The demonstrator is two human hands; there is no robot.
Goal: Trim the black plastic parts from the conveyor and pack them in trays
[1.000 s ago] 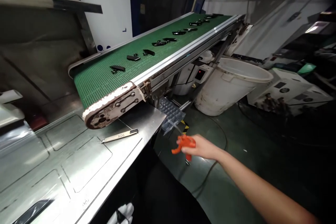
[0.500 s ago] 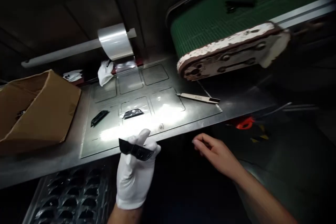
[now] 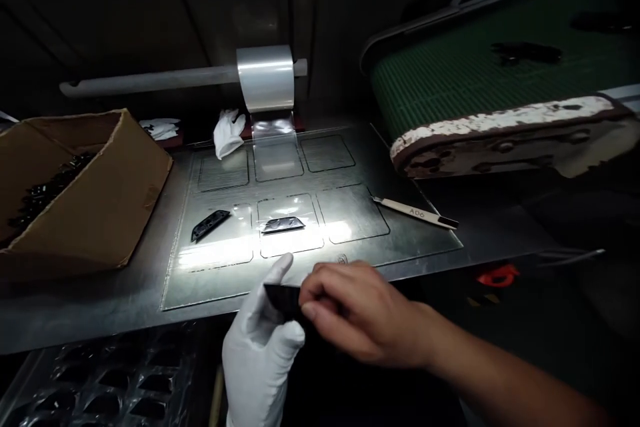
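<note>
Gripping one black part (image 3: 280, 298), both hands meet: left hand (image 3: 260, 353), right hand (image 3: 357, 313).

Factory line: conveyor belt (image 3: 450, 73), steel workbench (image 3: 125, 293)

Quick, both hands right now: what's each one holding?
Left hand: gloved, closed on a small black part.
Right hand: bare, fingers pinching the same black part's other end.
</note>
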